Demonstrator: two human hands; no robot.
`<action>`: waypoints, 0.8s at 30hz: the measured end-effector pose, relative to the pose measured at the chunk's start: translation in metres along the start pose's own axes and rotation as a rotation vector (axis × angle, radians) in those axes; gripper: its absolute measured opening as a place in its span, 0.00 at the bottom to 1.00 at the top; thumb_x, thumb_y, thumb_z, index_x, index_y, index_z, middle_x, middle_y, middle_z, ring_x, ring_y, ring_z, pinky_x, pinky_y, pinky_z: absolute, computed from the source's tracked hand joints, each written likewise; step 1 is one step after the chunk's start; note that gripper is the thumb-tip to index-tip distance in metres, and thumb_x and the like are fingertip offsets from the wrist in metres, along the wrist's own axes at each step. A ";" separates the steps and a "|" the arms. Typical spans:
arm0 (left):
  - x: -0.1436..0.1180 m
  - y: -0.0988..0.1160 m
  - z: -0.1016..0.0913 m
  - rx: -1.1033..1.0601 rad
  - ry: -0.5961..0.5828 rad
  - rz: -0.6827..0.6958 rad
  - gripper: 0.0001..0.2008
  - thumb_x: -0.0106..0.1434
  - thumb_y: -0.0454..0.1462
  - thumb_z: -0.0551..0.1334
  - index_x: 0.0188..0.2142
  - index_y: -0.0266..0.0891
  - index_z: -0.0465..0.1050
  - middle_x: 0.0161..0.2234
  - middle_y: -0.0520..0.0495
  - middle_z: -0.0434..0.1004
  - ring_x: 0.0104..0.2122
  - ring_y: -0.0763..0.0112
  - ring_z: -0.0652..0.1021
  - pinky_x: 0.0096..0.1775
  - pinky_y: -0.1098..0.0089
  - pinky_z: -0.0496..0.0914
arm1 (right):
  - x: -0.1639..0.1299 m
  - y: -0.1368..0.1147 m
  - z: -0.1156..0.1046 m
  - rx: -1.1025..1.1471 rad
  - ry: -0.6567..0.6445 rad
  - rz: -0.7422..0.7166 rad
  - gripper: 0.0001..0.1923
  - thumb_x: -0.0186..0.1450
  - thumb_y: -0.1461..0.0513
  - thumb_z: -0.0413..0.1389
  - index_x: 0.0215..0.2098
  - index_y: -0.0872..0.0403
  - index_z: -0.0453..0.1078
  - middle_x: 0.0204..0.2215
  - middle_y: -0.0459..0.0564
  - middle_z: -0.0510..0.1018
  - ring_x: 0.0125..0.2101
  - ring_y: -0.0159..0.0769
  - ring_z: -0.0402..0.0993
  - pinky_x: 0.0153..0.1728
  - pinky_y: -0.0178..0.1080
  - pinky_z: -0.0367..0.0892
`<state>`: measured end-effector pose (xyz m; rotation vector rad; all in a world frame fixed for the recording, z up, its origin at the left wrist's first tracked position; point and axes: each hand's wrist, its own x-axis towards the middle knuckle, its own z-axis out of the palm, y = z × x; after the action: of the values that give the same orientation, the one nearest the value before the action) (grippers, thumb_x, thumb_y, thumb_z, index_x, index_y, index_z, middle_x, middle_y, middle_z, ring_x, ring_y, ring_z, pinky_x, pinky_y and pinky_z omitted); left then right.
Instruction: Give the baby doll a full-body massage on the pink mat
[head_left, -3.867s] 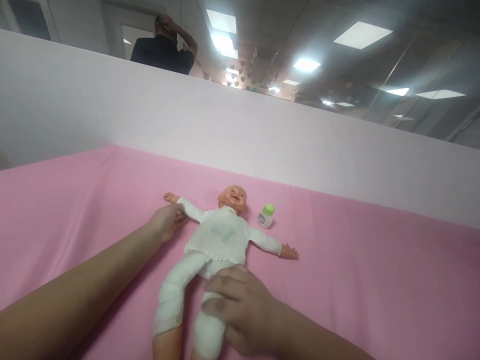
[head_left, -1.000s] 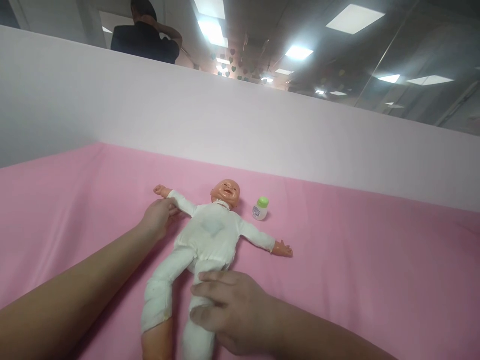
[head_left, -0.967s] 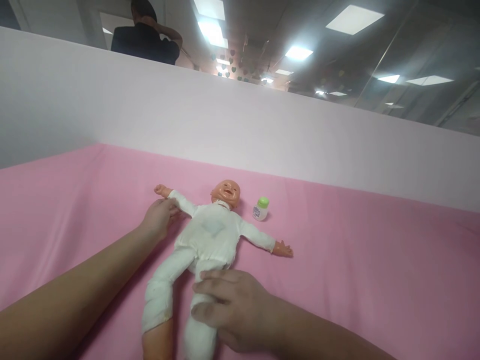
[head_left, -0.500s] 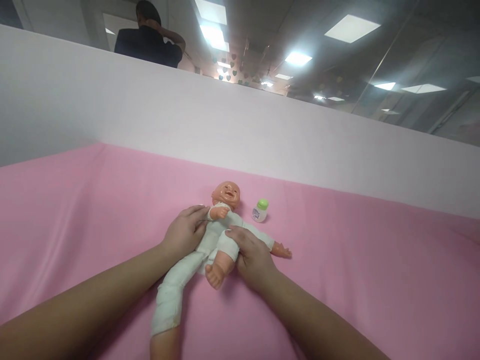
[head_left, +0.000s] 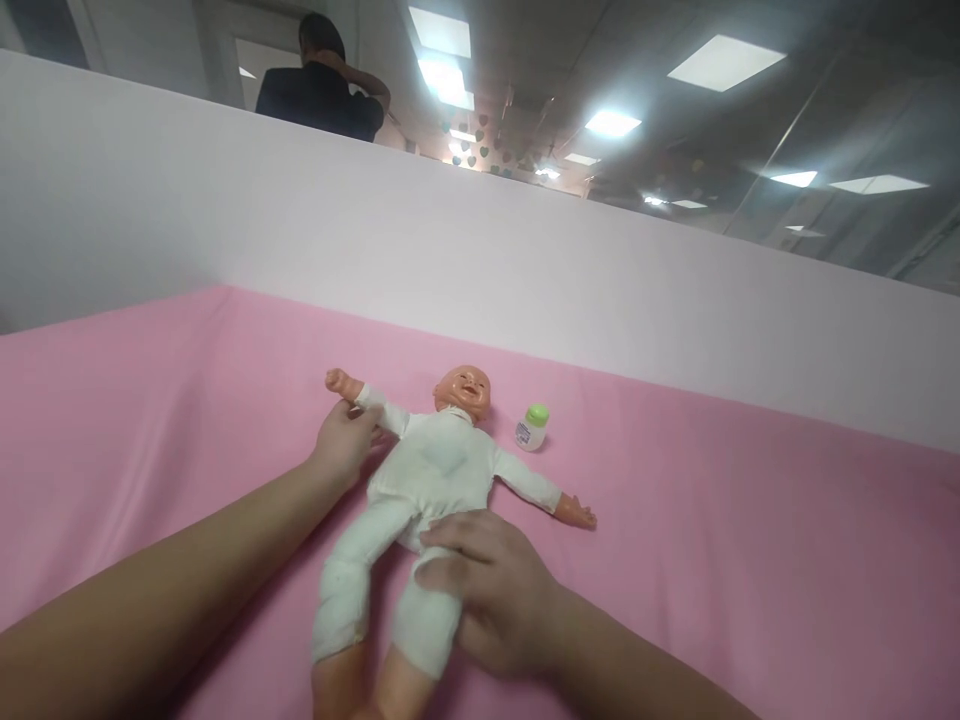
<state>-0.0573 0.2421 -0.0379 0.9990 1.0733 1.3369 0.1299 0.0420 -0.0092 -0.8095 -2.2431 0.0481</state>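
Fingers [head_left: 450, 574] are gripping a white-cloth, peach-plastic baby doll [head_left: 431, 472]: left hand [head_left: 343, 443], arm at ten o'clock; right hand [head_left: 506, 590], leg at six; limbs are lying outstretched, handling seemingly unfinished.

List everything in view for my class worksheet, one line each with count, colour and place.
doll: one, white cloth body with tan head, hands and lower legs, on its back mid-picture
bottle: one, pale with green cap, right of the doll's head
sheet: one, pink, under doll and bottle
panel: one, white, behind the sheet
person: one, dark top, above the panel, upper left
light panels: several, white, along the top; some may be reflections
heart shapes: several, colours unclear, top centre
left hand: one, bare, holding the doll's arm
right hand: one, bare, over the doll's leg
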 end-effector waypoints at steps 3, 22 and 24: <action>0.008 0.002 -0.005 -0.160 -0.021 -0.088 0.13 0.55 0.33 0.66 0.40 0.40 0.69 0.34 0.47 0.79 0.36 0.63 0.82 0.41 0.64 0.78 | -0.002 -0.007 0.006 -0.023 -0.126 -0.024 0.20 0.54 0.66 0.55 0.45 0.48 0.72 0.49 0.49 0.79 0.53 0.44 0.74 0.55 0.48 0.68; -0.030 0.007 0.010 0.785 -0.377 0.647 0.21 0.64 0.38 0.58 0.57 0.45 0.72 0.55 0.44 0.77 0.55 0.56 0.76 0.56 0.57 0.71 | -0.016 0.044 -0.007 0.022 0.260 0.320 0.24 0.64 0.69 0.52 0.56 0.46 0.70 0.59 0.52 0.74 0.58 0.42 0.73 0.55 0.48 0.72; -0.034 0.007 0.013 0.893 -0.412 0.732 0.24 0.64 0.34 0.56 0.58 0.44 0.73 0.58 0.44 0.76 0.58 0.56 0.73 0.60 0.56 0.68 | -0.016 0.053 -0.008 -0.037 0.230 0.403 0.24 0.65 0.68 0.52 0.56 0.46 0.71 0.56 0.51 0.77 0.55 0.43 0.75 0.55 0.49 0.73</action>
<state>-0.0442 0.2088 -0.0277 2.3902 1.0150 1.0768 0.1720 0.0742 -0.0276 -1.2124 -1.8442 0.0980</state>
